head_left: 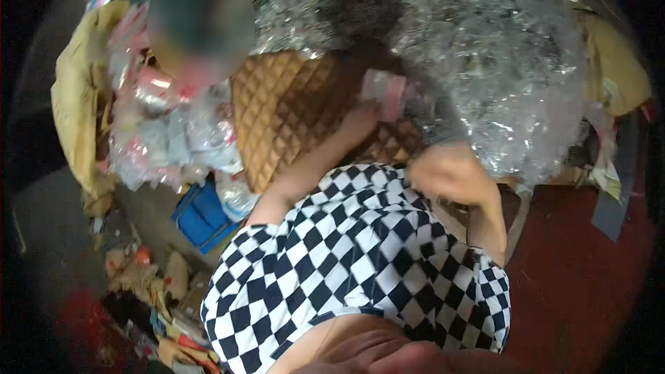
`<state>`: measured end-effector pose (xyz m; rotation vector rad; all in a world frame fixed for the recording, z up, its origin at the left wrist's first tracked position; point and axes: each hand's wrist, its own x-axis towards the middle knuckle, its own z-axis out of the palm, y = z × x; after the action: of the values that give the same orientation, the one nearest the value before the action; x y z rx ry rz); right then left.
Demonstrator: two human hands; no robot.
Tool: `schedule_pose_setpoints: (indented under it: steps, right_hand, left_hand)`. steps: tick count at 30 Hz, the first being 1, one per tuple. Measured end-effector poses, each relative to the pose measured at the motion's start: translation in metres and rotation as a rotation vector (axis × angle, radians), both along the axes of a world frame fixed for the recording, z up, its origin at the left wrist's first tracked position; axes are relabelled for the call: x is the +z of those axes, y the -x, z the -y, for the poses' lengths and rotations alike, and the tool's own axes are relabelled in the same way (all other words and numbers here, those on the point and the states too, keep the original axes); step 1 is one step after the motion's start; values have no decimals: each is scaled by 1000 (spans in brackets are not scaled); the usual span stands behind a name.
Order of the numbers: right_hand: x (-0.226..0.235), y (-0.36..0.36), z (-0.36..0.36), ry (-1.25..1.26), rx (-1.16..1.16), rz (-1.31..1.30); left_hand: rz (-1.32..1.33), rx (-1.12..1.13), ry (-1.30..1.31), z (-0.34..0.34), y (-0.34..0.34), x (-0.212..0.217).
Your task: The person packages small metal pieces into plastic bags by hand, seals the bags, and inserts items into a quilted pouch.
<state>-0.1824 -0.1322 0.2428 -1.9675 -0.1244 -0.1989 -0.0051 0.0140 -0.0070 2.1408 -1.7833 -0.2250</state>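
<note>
My left hand [362, 119] reaches over the brown quilted surface, its fingers closed on the lower left corner of a small clear plastic packet with a pink patch [389, 95]. What the packet contains is too blurred to make out. To the right and nearer my body, my right hand [449, 174] is smeared by motion, so its fingers do not show clearly. It is close to the edge of a large heap of clear crinkled plastic packets [506, 90]. A dark shadow falls across the quilted surface [267, 107] and the heap.
Left of the quilted surface lies a pile of clear and pink plastic packets [170, 135], beside a yellowish sack [76, 97]. A blue object [204, 216] sits below them. Mixed scraps [173, 291] litter the lower left. Another tan sack [616, 62] stands at the far right, above reddish flooring [575, 270].
</note>
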Motion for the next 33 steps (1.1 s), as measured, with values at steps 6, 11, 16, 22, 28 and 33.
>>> schedule_pose_setpoints:
  steps: [6,11,16,22,28,33]
  right_hand:
    - [-89,12,149,-75,-737,-404]
    - [-150,-68,286,437,-801,-175]
    - [-217,-173,380,451,-1126,-373]
    - [-351,-201,483,138,-1608,-160]
    - [-376,-183,555,982,-949,-597]
    - [-357,-167,536,-172,-1413,-149]
  left_hand:
    - [-150,-70,-199,18,-10,21]
    - [-504,197,-66,13,-11,28]
    - [-486,340,-197,3,-10,27]
    - [-495,267,-243,24,-21,38]
    - [-428,174,-114,10,-36,28]
    - [-594,512,-120,29,-42,70]
